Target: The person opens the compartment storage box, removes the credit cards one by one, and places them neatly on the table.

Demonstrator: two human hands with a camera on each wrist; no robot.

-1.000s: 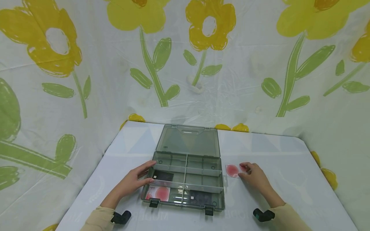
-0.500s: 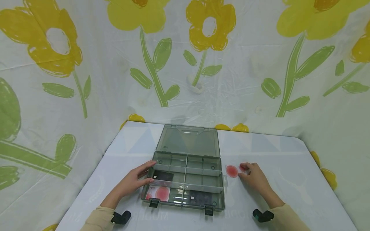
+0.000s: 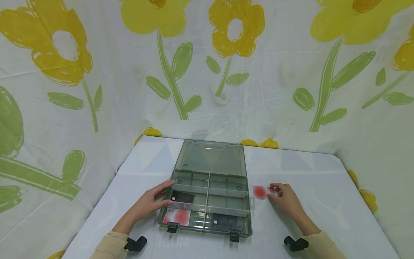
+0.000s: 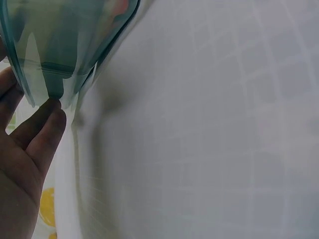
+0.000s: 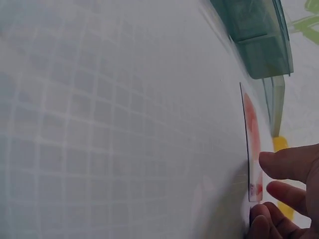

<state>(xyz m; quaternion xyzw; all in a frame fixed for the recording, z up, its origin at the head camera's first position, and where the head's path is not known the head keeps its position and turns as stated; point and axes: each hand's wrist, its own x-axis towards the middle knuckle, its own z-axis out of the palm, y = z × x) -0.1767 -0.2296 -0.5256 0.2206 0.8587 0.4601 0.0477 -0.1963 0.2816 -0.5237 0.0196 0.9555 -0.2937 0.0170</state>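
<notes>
Left hand (image 3: 151, 203) resting against the left edge of the open box (image 3: 207, 201) — fingers nearly straight, grip spread, thumb at the near-left wall. Right hand (image 3: 286, 199) lying on the worktop (image 3: 323, 201), fingertips (image 5: 286, 164) curling onto the right end of a clear card (image 3: 261, 192) with a red dot — lying flat, just right of the box. Sitting inside the box: a black card (image 3: 182, 197), a red-dotted card (image 3: 178, 217), a dark VIP card (image 3: 223, 223).
</notes>
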